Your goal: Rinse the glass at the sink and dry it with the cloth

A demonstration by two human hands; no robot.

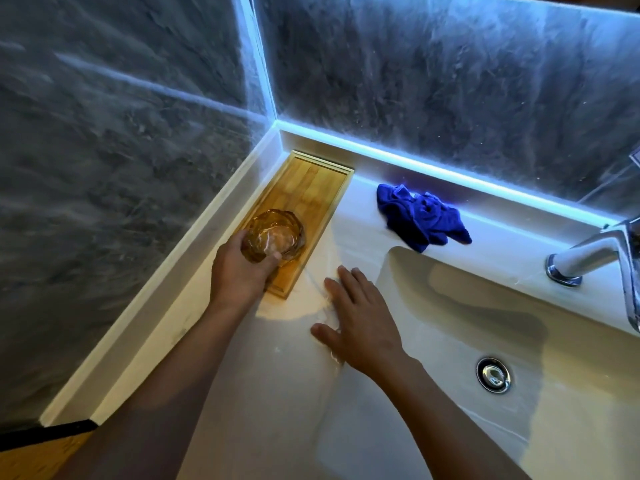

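Glass [273, 239], amber and kind of faceted, is sitting at the near end of a wooden tray [313, 183] in the corner of the white counter [221, 375], and the left hand [239, 271] has its fingers wrapped round its side. Right hand [360, 317] is flat on the counter with fingers spread, holding nothing, right at the edge of the sink [450, 334]. Blue cloth [420, 218] is bunched up on the back ledge, between the tray and the chrome tap [588, 254].

Amber glass [275, 237], blue cloth [420, 216]
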